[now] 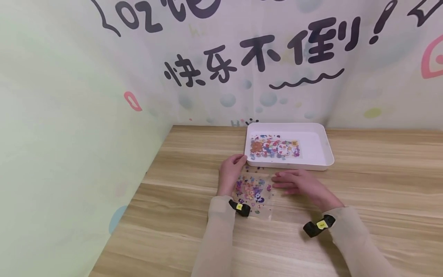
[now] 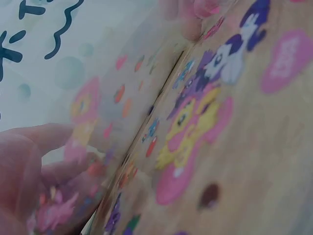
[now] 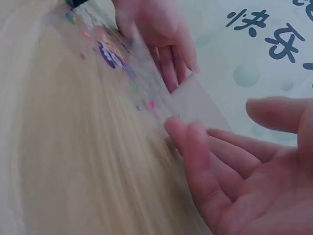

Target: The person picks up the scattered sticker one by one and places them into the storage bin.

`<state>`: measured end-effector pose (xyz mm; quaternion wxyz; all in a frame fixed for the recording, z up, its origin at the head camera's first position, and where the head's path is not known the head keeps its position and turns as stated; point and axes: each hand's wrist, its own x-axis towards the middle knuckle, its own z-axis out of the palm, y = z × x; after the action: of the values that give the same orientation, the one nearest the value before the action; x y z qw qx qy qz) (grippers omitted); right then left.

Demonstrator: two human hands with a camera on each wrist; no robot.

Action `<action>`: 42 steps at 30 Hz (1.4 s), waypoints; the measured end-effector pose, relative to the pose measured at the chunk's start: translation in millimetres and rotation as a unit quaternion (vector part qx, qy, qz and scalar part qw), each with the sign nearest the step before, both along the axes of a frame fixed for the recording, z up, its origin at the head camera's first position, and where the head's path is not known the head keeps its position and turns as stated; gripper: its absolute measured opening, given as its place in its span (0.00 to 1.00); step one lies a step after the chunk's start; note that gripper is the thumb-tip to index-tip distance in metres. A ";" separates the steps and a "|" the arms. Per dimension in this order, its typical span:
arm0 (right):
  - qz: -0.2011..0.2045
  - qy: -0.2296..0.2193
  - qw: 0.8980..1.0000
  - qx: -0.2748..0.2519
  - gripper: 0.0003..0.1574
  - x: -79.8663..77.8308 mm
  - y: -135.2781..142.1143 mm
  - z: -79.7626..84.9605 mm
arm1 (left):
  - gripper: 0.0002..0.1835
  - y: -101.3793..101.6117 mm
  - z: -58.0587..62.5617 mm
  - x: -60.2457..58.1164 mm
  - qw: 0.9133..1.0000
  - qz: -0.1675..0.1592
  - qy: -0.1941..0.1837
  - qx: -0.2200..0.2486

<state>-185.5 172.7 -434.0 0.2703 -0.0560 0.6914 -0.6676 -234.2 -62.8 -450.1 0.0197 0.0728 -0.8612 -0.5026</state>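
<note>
A clear sticker sheet (image 1: 254,192) printed with small colourful ponies lies on the wooden table, in front of the white tray. My left hand (image 1: 231,173) is at its upper left corner, thumb and fingers bent by the sheet's edge. In the left wrist view, see-through plastic with stickers (image 2: 85,105) rises in front of the left fingers, above the pony prints (image 2: 188,122). At the sheet's right edge is my right hand (image 1: 299,184), fingers loosely extended and thumb apart. Its fingertips (image 3: 176,132) are close to the sheet's edge in the right wrist view.
The white tray (image 1: 316,150) stands against the back wall cloth (image 1: 214,104), just beyond the sheet. Inside it on the left lie sticker packs (image 1: 273,148) with bear pictures. A pale wall panel (image 1: 86,134) borders the table on the left.
</note>
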 end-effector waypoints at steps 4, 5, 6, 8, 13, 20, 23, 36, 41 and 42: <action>-0.002 -0.016 1.000 -0.024 0.33 0.2 -2.6 -1.9 | 0.17 -0.1 -1.1 -0.8 1.000 -0.001 0.002 -0.003; 0.000 -0.019 0.999 -0.034 0.33 0.0 -2.9 -2.7 | 0.17 -0.2 -1.5 -1.1 1.000 -0.001 0.003 -0.005; 0.001 -0.024 0.999 -0.046 0.32 -0.1 -3.2 -3.4 | 0.17 -0.3 -1.7 -1.3 1.000 -0.001 0.003 -0.007; 0.007 -0.031 0.997 -0.075 0.32 -0.2 -3.8 -4.4 | 0.17 -0.5 -2.0 -1.7 1.000 -0.001 0.003 -0.009; 0.029 -0.058 0.988 -0.142 0.32 -0.2 -4.4 -6.7 | 0.17 -0.6 -1.8 -2.2 1.000 0.000 0.003 -0.015; 0.038 -0.110 0.972 -0.205 0.36 0.2 -9.3 -10.5 | 0.18 -0.7 -1.9 -2.4 1.000 0.001 0.001 -0.017; 0.042 -0.133 0.962 -0.234 0.37 0.9 -12.1 -12.2 | 0.18 -0.6 -2.0 -2.1 1.000 0.001 0.000 -0.015; 0.082 -0.186 0.925 -0.322 0.37 7.4 -29.3 -15.9 | 0.18 0.1 0.6 -1.6 1.000 0.003 -0.004 -0.018; 0.065 -0.197 0.922 -0.328 0.36 11.8 -38.8 -17.4 | 0.18 0.1 0.2 -1.4 1.000 0.003 0.003 -0.027; 0.055 -0.196 0.924 -0.324 0.36 12.9 -40.3 -17.3 | 0.18 0.2 -0.1 -1.4 1.000 0.002 0.004 -0.027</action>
<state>-172.6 132.4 -451.3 0.4040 -0.0468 0.3663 -0.8369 -235.6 -62.6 -450.2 0.0258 0.0723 -0.8741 -0.4796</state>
